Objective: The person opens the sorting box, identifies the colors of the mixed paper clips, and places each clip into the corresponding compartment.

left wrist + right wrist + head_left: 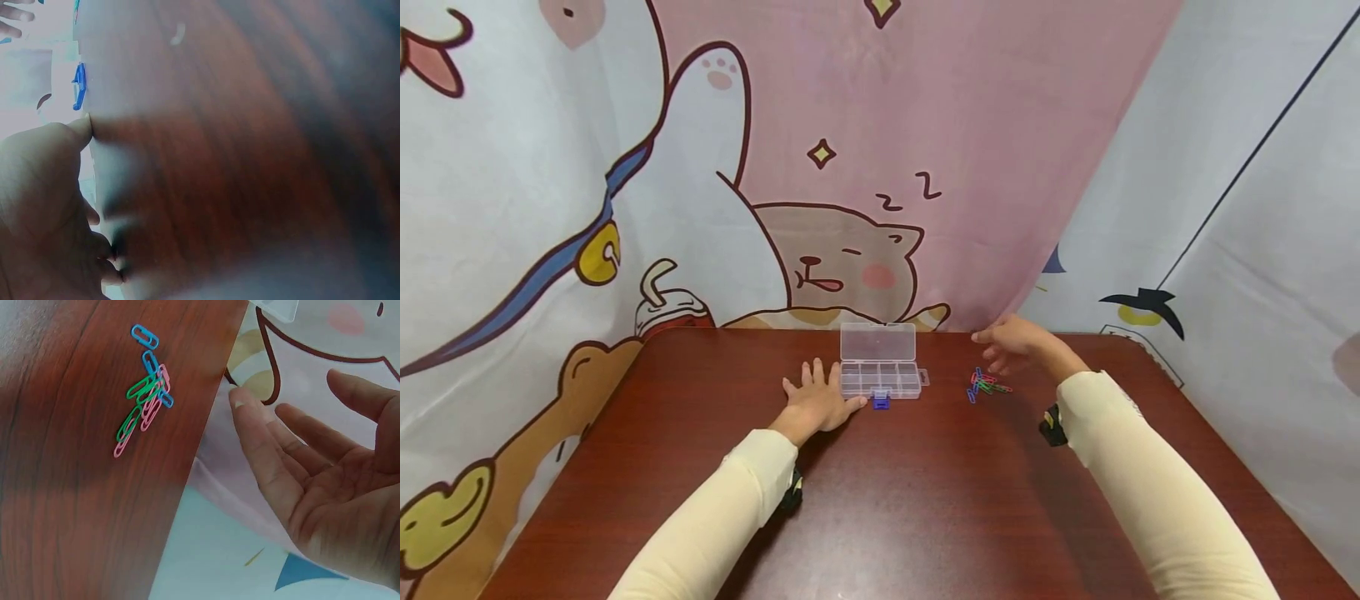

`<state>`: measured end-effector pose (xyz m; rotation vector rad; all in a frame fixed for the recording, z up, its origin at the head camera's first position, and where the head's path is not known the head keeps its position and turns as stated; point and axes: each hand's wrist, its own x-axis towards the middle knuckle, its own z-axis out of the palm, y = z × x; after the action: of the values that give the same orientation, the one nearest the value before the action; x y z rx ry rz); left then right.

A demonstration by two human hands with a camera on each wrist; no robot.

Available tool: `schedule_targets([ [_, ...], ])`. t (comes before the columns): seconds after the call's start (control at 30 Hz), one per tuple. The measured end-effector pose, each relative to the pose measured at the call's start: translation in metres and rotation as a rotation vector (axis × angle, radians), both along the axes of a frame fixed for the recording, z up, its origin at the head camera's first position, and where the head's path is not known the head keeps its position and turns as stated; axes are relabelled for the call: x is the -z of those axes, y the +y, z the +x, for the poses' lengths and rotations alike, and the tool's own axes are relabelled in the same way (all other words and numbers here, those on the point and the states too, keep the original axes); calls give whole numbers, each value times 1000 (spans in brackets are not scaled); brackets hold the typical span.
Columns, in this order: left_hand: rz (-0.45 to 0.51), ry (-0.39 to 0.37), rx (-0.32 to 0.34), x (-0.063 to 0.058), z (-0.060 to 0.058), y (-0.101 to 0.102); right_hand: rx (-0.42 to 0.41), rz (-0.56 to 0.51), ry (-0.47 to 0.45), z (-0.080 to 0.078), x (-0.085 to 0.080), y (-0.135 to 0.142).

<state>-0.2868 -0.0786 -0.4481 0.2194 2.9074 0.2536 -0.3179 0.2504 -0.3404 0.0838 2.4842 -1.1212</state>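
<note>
And here's the left hand, planted palm-down on the table, fingers spread wide, right up against the left end of the clear plastic box! The thumb points along the box's near-left corner; whether it actually touches the plastic, I can't tell from here. The box sits near the far edge of the table, its lid tipped up at the back, its compartments on view in rows, a blue latch jutting out at the front and a clear tab poking from the right end.

Over to the right, and there's the right hand, up in the air beyond the paper clips, near the table's far edge! Its fingers are relaxed and gently bent, the thumb standing well apart from them, and the clips lie clear of its fingertips.

And what a colourful bunch: the paper clips lie on the table to the right of the box, blue, green and pink, overlapping in a loose heap, with one blue clip just beside the rest at the end nearer the person.

Cream sleeves cover both forearms, and behind it all hangs a printed cloth, a sleeping cartoon animal dozing right above the box!
</note>
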Motion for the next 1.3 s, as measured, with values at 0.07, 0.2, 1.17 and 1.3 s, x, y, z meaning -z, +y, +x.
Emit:
schedule_targets([
  [0.07,-2,4,2,0,0,0,10,5,-24,1,1,5],
  [0.2,-7,11,6,1,-1,-1,30,27,-79,4,1,14],
  [1.17,-16,5,3,3,-1,-1,109,53,-231,13,52,21],
  [1.3,-15,8,3,3,-1,0,103,63,-240,13,55,14],
])
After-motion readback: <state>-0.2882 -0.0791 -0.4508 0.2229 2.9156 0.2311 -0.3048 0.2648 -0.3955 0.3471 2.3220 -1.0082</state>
